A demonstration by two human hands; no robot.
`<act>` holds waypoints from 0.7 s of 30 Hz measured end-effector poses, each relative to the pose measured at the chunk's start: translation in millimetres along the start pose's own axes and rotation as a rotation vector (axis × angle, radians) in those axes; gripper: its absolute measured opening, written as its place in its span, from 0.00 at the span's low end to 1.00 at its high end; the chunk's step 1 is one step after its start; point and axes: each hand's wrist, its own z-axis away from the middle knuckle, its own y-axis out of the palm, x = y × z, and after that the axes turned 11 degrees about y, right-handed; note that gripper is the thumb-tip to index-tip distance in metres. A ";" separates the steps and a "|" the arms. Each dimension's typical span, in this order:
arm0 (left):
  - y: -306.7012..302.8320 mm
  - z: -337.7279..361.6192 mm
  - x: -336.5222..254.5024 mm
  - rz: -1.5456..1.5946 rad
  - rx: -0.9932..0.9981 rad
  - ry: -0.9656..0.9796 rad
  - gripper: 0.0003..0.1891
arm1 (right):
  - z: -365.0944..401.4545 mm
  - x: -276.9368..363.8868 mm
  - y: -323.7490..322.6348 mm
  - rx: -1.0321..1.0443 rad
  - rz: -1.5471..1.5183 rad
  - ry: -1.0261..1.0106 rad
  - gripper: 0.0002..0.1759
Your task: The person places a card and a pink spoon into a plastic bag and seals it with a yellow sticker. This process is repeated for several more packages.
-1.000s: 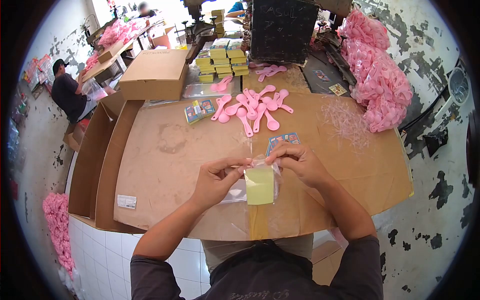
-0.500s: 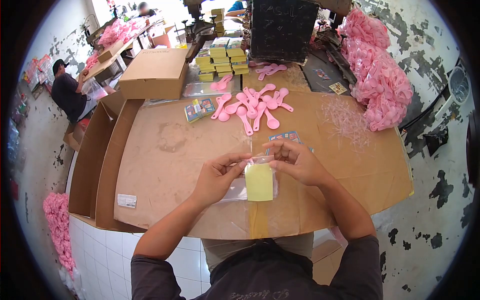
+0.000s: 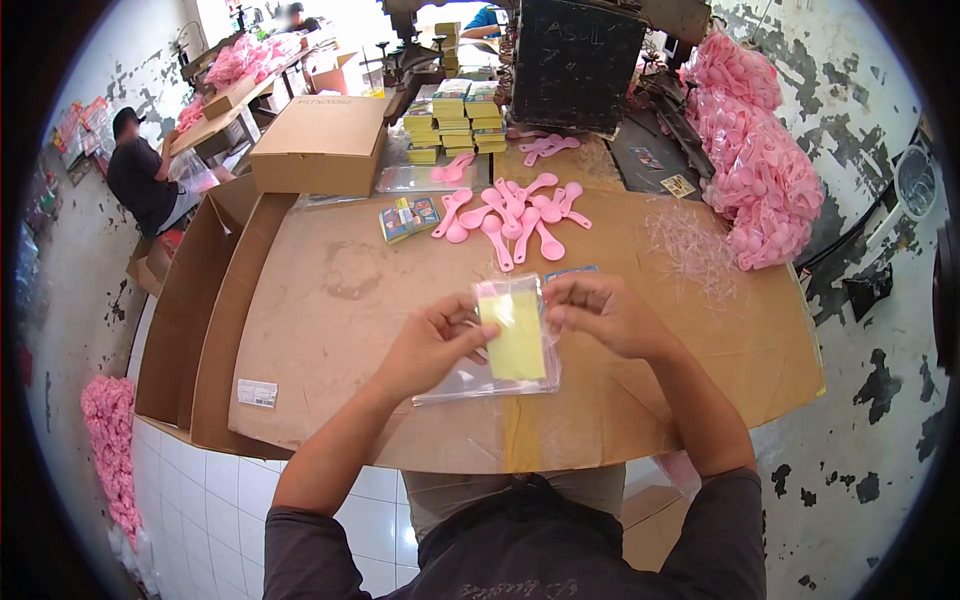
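A clear plastic bag with a yellow card [image 3: 517, 345] inside is held up above the cardboard-covered table. My left hand [image 3: 438, 345] pinches its left edge. My right hand [image 3: 598, 312] is at the bag's upper right, fingers curled; whether they touch the bag is hard to tell. Beneath lie flat clear bags [image 3: 465, 384]. A blue printed card [image 3: 572, 270] is partly hidden behind my right hand. Beyond my hands lies a pile of pink spoons [image 3: 512, 215], with a banded bundle of cards [image 3: 409, 219] to its left.
A closed cardboard box [image 3: 318, 143] and stacked card bundles [image 3: 452, 120] stand at the back, beside a black machine box [image 3: 572, 65]. Bagged pink spoons [image 3: 755, 150] and plastic strips [image 3: 688, 245] lie right. An open carton [image 3: 215, 330] borders the left; a person [image 3: 145, 180] sits beyond.
The bag with the yellow card has been raised and slightly tilted. My left hand has moved to its side, and my right hand has shifted up from its top edge.
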 end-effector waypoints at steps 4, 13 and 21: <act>-41.7 -4.2 -13.9 0.059 -0.459 0.239 0.13 | -0.4 -0.8 -36.5 -0.307 0.682 -0.026 0.23; -71.4 -7.3 7.4 -0.275 -0.497 0.325 0.23 | -0.8 -55.6 -69.7 -0.476 1.011 -0.043 0.26; 7.8 -12.0 32.7 -1.100 0.062 0.401 0.15 | -2.2 -55.7 -78.6 -0.403 0.915 -0.004 0.25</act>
